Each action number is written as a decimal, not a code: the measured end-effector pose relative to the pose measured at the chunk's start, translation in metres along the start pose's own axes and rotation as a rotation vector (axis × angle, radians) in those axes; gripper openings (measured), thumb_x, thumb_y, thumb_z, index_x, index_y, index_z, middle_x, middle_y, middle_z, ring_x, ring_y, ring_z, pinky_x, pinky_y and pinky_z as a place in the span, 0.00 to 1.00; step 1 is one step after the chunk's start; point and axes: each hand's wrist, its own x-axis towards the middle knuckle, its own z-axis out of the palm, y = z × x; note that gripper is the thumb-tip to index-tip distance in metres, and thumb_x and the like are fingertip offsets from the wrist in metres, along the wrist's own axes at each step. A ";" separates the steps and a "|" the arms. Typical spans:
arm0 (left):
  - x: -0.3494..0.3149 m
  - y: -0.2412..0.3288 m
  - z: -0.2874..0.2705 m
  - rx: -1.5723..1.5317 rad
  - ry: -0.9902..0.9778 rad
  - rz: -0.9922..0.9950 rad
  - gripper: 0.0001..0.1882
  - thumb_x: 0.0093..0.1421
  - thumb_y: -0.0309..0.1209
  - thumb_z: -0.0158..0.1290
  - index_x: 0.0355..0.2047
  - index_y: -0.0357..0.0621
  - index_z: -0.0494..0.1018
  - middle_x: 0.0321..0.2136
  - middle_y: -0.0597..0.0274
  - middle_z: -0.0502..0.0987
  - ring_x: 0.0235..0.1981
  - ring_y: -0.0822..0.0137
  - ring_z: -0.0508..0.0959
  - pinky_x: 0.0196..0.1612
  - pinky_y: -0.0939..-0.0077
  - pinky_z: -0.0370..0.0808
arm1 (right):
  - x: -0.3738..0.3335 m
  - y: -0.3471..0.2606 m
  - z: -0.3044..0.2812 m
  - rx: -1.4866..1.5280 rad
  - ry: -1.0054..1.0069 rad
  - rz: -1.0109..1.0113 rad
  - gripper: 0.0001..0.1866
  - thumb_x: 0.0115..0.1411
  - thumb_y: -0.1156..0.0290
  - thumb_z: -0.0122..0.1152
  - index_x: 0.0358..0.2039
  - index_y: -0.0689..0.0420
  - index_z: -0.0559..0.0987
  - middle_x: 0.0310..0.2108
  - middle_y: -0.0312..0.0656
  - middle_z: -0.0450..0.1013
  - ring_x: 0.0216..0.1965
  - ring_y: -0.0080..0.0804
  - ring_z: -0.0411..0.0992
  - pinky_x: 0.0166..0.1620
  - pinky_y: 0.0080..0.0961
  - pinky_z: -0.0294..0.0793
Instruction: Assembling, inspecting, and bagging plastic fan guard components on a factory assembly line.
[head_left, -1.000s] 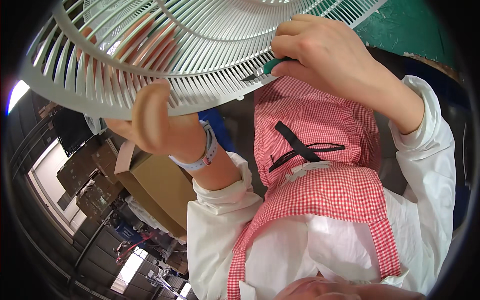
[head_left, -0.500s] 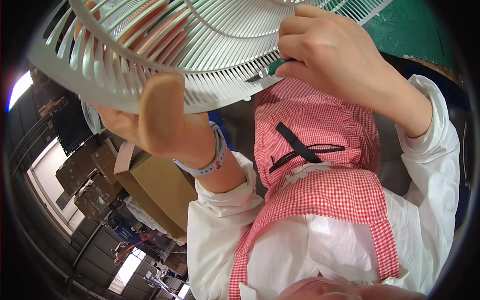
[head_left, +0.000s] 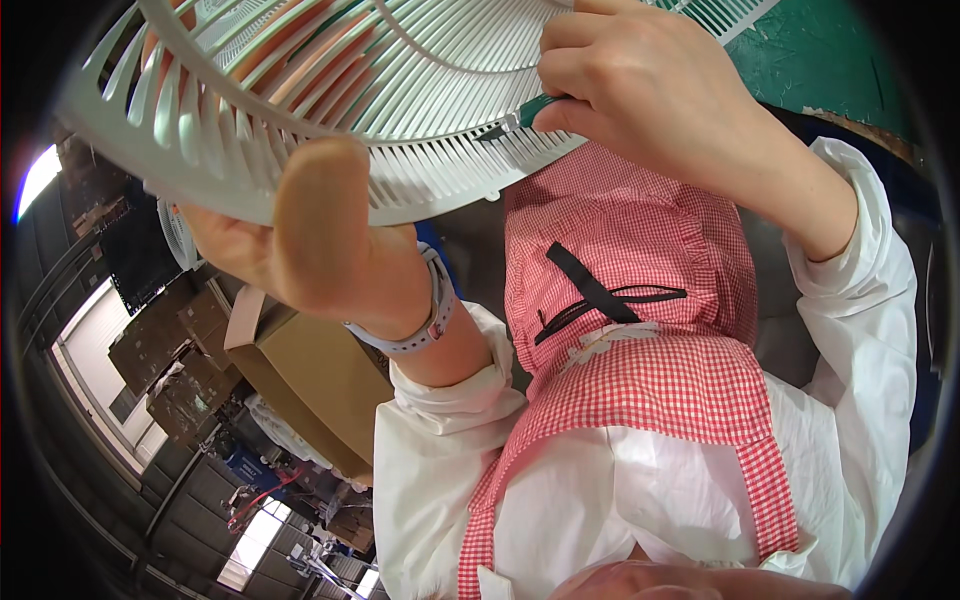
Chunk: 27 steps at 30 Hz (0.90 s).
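"Two hands share one piece, so what do we have the left hand (head_left: 335,250) doing?"

"We see it grasping the white grille (head_left: 430,195) by the rim: thumb on the near side, fingers showing through the slats from behind. Gripped from both faces, so wide a disc probably has less room to swing."

"And where do we find the grille?"

"Raised and tilted in front of the body, overlapping the far end of the red checked apron (head_left: 650,390), with the green work surface (head_left: 825,70) beyond. The tilt seems meant to bring the slatted border into our sight. Whether the far edge rests on that surface, we cannot tell."

"What about our right hand (head_left: 645,90)?"

"Closed round a green-handled knife (head_left: 530,112), fingers curled, thumb close to the blade. We'd judge so short a grip is chosen for fine control. The tip points leftward, over the slats just inside the rim; we can't make out whether it touches them."

"Why are our hands set apart?"

"Likely so that the left thumb is clear of the point."
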 end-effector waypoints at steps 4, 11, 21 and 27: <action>-0.001 0.003 0.001 0.006 0.011 -0.003 0.25 0.56 0.29 0.60 0.49 0.27 0.66 0.49 0.48 0.69 0.48 0.56 0.76 0.51 0.67 0.77 | -0.001 -0.004 -0.003 -0.073 0.058 0.002 0.11 0.45 0.64 0.66 0.20 0.57 0.75 0.23 0.38 0.71 0.30 0.36 0.70 0.31 0.30 0.73; 0.000 0.004 0.001 0.013 0.026 -0.018 0.27 0.58 0.30 0.59 0.52 0.26 0.63 0.49 0.50 0.69 0.47 0.58 0.76 0.52 0.68 0.77 | -0.014 -0.011 0.001 0.009 0.050 0.149 0.12 0.43 0.67 0.71 0.22 0.58 0.75 0.23 0.38 0.70 0.29 0.38 0.72 0.30 0.33 0.71; 0.001 0.004 -0.003 0.138 -0.029 0.089 0.31 0.57 0.27 0.60 0.56 0.25 0.61 0.49 0.51 0.68 0.49 0.57 0.75 0.54 0.67 0.76 | -0.013 -0.011 0.001 -0.004 0.035 0.122 0.12 0.44 0.66 0.70 0.20 0.59 0.76 0.19 0.42 0.70 0.24 0.43 0.73 0.28 0.35 0.72; 0.002 0.005 -0.005 0.183 -0.037 0.131 0.32 0.55 0.26 0.61 0.56 0.24 0.60 0.49 0.51 0.68 0.50 0.56 0.75 0.54 0.67 0.76 | -0.010 -0.011 -0.001 0.031 0.015 0.136 0.12 0.45 0.66 0.70 0.20 0.59 0.76 0.20 0.43 0.71 0.25 0.44 0.73 0.29 0.36 0.72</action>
